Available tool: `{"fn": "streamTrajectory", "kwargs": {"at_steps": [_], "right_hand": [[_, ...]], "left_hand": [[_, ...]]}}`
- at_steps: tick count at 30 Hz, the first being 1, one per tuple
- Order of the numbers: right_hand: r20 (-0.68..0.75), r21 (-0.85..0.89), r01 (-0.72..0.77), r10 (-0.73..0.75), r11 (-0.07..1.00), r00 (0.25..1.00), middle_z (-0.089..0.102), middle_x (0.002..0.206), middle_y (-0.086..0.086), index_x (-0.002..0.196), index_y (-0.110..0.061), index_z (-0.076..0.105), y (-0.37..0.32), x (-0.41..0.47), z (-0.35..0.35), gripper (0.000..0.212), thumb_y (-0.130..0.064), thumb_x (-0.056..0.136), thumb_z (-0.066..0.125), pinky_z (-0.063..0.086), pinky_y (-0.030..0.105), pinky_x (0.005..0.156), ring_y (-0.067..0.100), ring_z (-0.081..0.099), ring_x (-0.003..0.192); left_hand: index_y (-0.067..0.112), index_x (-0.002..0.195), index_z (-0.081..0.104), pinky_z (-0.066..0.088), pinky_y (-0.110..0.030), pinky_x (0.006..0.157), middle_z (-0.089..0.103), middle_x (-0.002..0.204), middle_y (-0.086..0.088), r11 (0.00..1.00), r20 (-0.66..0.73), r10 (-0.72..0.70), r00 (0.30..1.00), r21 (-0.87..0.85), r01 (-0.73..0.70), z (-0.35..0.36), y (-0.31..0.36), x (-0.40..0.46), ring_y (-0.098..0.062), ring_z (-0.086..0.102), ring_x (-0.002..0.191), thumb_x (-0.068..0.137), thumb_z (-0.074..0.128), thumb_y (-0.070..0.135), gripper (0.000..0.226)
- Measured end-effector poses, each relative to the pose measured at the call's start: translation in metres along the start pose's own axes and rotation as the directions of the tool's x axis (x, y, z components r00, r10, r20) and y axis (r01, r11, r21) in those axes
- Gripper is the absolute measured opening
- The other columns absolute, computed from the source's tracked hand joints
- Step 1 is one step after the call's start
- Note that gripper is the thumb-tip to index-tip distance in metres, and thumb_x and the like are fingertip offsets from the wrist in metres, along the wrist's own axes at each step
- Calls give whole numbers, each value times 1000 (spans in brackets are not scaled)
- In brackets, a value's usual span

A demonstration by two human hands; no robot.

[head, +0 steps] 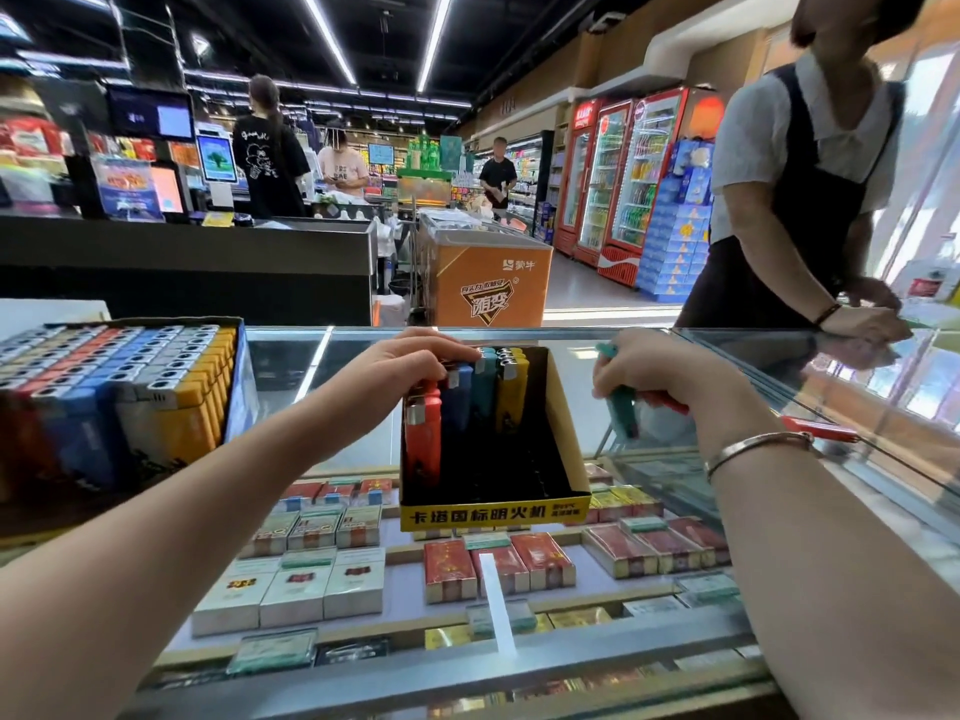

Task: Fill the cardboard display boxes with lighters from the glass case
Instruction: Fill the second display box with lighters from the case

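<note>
**Two hands, one half-full box of lighters**

A small cardboard display box (pixel 566 439) with a black inside and a yellow front strip sits on top of the long glass counter case (pixel 291 366). It stands in the middle of the view. The left side of the box holds a few upright plastic lighters (pixel 457 402) — red, blue, teal and yellow ones, packed close together. The right side of the box is bare black cardboard.

The left hand (pixel 410 358) reaches in from 7 o'clock. Its fingers are bent over the silver tops of the lighters at the back of the box and touch them. I cannot tell if it pinches one or just presses on them.

The right hand (pixel 654 368) is just to the right of the box, at 3 o'clock from it. It is closed around a little bunch of loose lighters (pixel 623 407) — a teal one points down and a red one sticks out to the side. A thin metal bracelet (pixel 753 445) goes around that wrist.

At 9 o'clock from the small box stands a big full cardboard tray of lighters (pixel 156 387) in rows of grey, red, blue and yellow. It also rests on the glass top.

Under the glass, at 6 o'clock, lie flat rows of cigarette packs (pixel 498 563) in red, white and gold.

At 2 o'clock, another person in a white shirt and dark apron (pixel 800 189) stands by the counter with both hands on the glass.
</note>
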State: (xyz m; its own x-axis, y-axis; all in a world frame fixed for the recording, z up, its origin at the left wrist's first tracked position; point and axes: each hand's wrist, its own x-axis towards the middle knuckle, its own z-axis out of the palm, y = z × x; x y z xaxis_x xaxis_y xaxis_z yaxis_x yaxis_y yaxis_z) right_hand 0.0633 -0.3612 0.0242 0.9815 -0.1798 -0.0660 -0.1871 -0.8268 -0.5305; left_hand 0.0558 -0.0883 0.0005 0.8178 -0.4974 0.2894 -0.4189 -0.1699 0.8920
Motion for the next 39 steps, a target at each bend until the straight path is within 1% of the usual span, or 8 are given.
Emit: {"fn": "streamTrajectory", "kwargs": {"at_steps": [7,12,15,19,23,27,32,39], "right_hand": [[-219,749,298,-204,592,954,59,55,5,80,-10,56,-35,-31,-6,13,-10,79,68,38,17,35,7,46,35],[-185,778,358,-356,517,916,57,48,-2,76,-8,55,-66,-52,23,12,-8,83,65,37,17,33,9,45,34],[-249,711,452,-408,539,878,56,48,-2,76,-7,56,-80,-59,36,12,-9,83,66,38,19,34,11,46,35],[-309,754,484,-410,444,858,54,51,4,76,-9,53,-87,-63,43,16,-12,84,66,37,20,34,15,47,37],[-186,910,294,-346,293,920,56,53,5,76,-8,54,-83,-62,38,13,-9,86,61,36,18,33,11,44,35],[-1,933,136,-373,334,928,55,53,3,79,-6,54,-79,-59,40,10,-8,89,55,34,16,32,7,42,33],[102,939,61,-445,338,889,53,56,3,82,-4,53,-80,-57,43,10,-11,90,54,35,16,33,6,42,36],[-240,714,368,-285,596,928,64,76,12,82,-7,56,-65,-48,28,8,-11,86,61,39,20,35,8,45,37]], "left_hand": [[36,80,73,42,-8,68,62,98,20,991,28,-10,1000,132,6,-6,13,-5,10,57,86,89,46,10,39],[33,88,70,43,-15,79,59,106,14,969,-49,92,995,233,-78,1,20,-10,1,56,98,82,60,39,13],[32,93,68,44,-16,81,63,102,13,959,-96,193,977,231,-167,7,26,-15,3,57,97,66,61,55,36],[39,102,56,49,-12,66,64,85,10,955,-92,241,966,200,-219,10,30,-20,1,61,84,67,76,39,40],[52,100,46,41,-6,70,61,90,14,816,-71,384,921,493,-302,8,33,-22,8,55,86,72,75,18,53],[27,99,64,51,-33,84,63,99,9,641,-71,621,780,620,-453,7,38,-25,-8,61,92,74,74,18,28],[13,95,70,55,-37,79,61,101,0,530,-13,720,694,656,-537,8,42,-26,-18,63,92,75,69,31,26],[27,95,51,54,-19,65,65,86,11,854,-288,476,831,374,-360,9,40,-20,-4,66,73,78,69,21,25]]}}
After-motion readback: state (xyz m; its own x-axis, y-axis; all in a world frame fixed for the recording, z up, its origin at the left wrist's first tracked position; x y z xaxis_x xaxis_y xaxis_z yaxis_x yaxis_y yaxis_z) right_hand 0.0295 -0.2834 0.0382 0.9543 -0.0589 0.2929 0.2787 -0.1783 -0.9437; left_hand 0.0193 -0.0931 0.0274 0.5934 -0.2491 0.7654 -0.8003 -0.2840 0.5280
